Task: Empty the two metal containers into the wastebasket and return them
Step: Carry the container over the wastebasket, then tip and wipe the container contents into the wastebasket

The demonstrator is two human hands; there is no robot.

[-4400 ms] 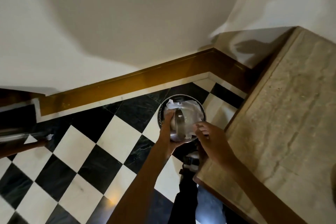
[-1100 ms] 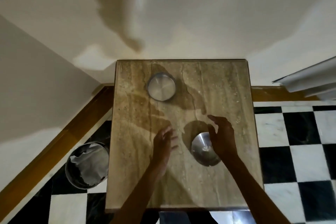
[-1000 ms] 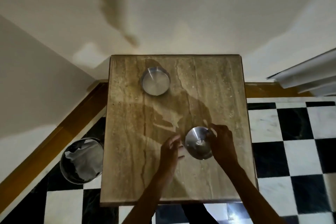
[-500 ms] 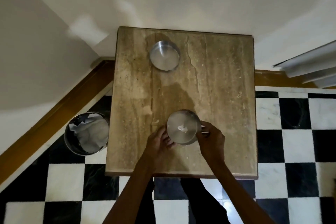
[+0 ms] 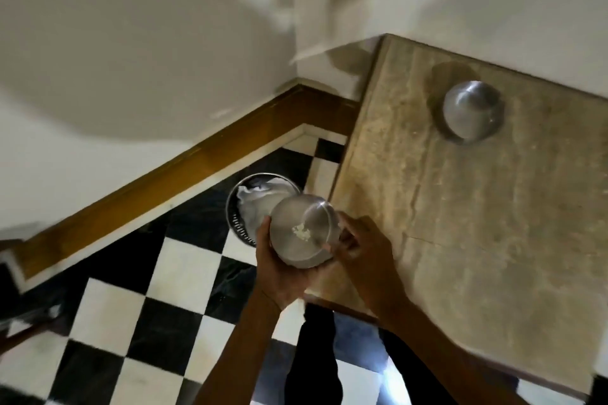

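Both my hands hold a round metal container [image 5: 297,233] off the table's left edge, partly over the wastebasket [image 5: 240,223]. Small white crumbs lie inside the container. My left hand [image 5: 279,273] cups it from below and the left, my right hand [image 5: 358,250] grips its right side. The wastebasket is a metal mesh bin on the floor with crumpled white paper inside. A second metal container [image 5: 472,112] stands upright at the far side of the marble table [image 5: 477,240], and I see nothing in it.
The table stands in a corner against white walls. A brown wooden skirting [image 5: 184,174] runs behind the wastebasket. The floor is black and white checkered tile [image 5: 131,322]. My legs show below, at the table's near edge.
Both hands lifted the near container from the table and carried it left, over the wastebasket. The view swung left. The far container has stayed in place.
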